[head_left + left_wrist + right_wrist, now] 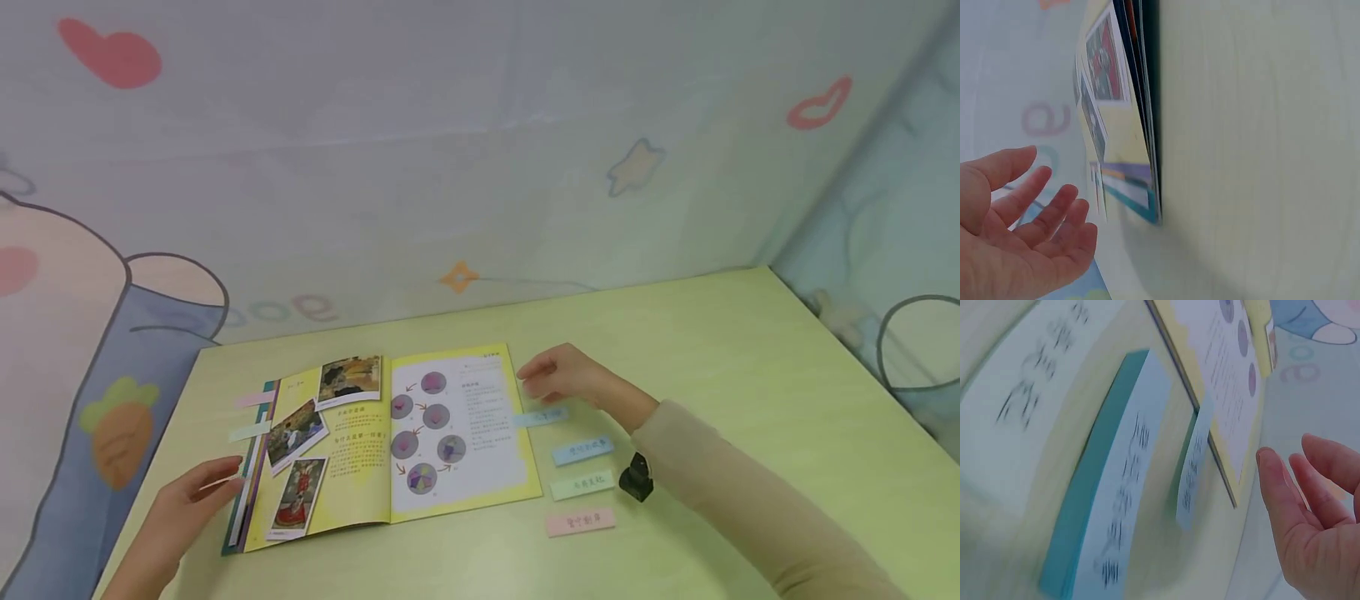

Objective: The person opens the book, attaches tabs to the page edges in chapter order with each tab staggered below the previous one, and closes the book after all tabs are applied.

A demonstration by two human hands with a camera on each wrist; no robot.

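Note:
An open yellow picture book [390, 437] lies flat on the light green table [712, 350]. My left hand [197, 493] rests by the book's lower left corner, fingers relaxed and empty; the left wrist view shows the palm [1019, 231] next to the stacked page edges [1147, 125]. My right hand [558, 379] hovers loosely open just past the book's right edge, holding nothing. A pale blue label strip [542, 416] sticks out from the right page below it, seen close in the right wrist view [1192, 465].
Blue [582, 450], green [582, 483] and pink [581, 522] paper label pads lie in a column right of the book. Pink and pale tabs [251, 415] stick out at the book's left edge. A cartoon-printed wall [450, 167] rises behind the table.

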